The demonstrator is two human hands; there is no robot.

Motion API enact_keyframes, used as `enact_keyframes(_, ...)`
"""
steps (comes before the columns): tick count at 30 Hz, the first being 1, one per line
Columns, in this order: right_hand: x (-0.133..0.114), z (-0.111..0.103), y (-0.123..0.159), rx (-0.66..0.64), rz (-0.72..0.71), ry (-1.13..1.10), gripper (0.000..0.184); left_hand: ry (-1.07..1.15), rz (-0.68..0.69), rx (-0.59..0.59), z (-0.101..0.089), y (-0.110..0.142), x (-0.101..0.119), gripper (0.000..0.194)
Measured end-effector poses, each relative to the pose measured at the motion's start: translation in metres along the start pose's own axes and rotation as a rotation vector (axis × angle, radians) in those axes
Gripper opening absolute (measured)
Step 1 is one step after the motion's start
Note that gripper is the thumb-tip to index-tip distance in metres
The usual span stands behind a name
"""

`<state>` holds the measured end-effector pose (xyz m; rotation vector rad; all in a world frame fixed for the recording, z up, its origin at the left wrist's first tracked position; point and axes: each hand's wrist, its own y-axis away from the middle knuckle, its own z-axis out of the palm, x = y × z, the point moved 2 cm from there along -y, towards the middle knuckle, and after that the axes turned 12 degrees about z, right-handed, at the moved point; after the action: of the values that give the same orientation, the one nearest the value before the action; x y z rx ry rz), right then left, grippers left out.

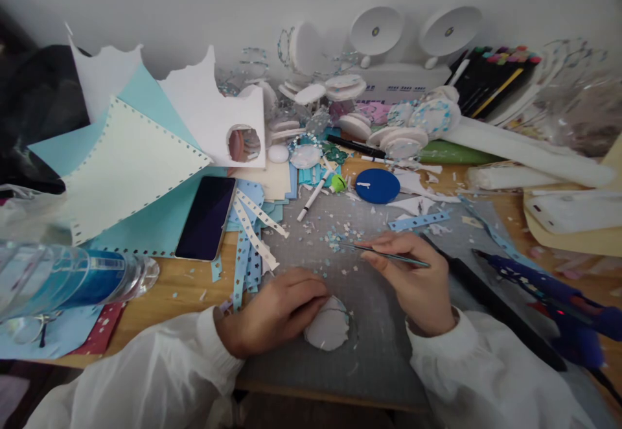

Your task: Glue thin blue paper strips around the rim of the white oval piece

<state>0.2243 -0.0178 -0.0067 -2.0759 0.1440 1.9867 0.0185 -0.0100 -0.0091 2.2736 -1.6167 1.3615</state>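
Observation:
My right hand [413, 270] grips a pair of slim tweezers [393, 256], pointing left. Their tips are over a scatter of tiny blue and white punched paper pieces [335, 241] on the grey mat [383, 358]. My left hand [286, 306] has its fingers curled together at the upper left edge of a round white disc [326, 328], holding it on the mat. A thin strand runs along the disc's top edge. The fingertips of that hand are partly hidden.
Several decorated white discs [296, 95] pile up at the back. A glue gun [539, 280] lies right, a water bottle [72, 280] left, by a phone [207, 218]. Punched paper strips [253, 228], a blue lid [378, 186], a white pen [313, 199] and marker pens [505, 72] surround the mat.

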Motion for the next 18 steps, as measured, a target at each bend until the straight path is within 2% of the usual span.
enact_keyframes(4, -0.002, -0.004, 0.001, -0.042, 0.0, -0.063, 0.02, 0.041, -0.067, 0.105, -0.005, 0.001, 0.001, 0.02)
enact_keyframes(10, -0.01, 0.001, 0.006, -0.185, -0.12, 0.079, 0.02, 0.218, -0.279, 0.341, -0.011, 0.001, -0.003, 0.011)
enact_keyframes(13, -0.011, 0.004, 0.008, -0.219, -0.139, 0.117, 0.018, 0.3, -0.31, 0.378, -0.01, 0.0, -0.004, 0.009)
enact_keyframes(18, -0.013, 0.006, 0.01, -0.225, -0.147, 0.145, 0.017, 0.315, -0.34, 0.405, -0.008, 0.001, -0.004, 0.008)
